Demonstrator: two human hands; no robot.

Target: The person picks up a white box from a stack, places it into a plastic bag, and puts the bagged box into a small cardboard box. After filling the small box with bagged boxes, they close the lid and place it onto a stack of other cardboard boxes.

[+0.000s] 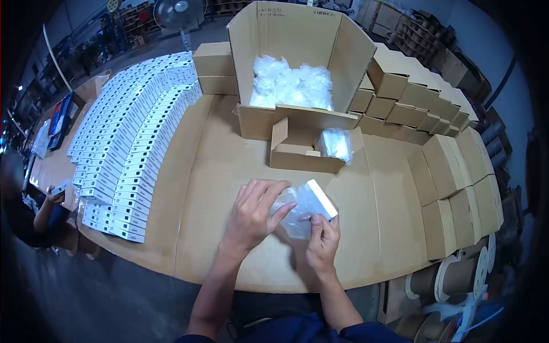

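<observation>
A small white box (322, 199) is tilted above the cardboard-covered table, partly inside or behind a clear plastic bag (294, 222). My right hand (323, 240) grips the box and the bag at their lower right, thumb on the near side. From the left, my left hand (254, 212) holds the bag's loose side between thumb and fingers. Just beyond my hands stands a small open carton (306, 162). At its right end sits a plastic-wrapped pack (336, 145).
Behind it, a large open carton (297, 34) holds crumpled clear bags (291, 83). Long rows of white boxes (134, 143) line the left. Brown cartons (452, 166) are stacked along the right edge. Another person's hand (56, 195) holds something at far left.
</observation>
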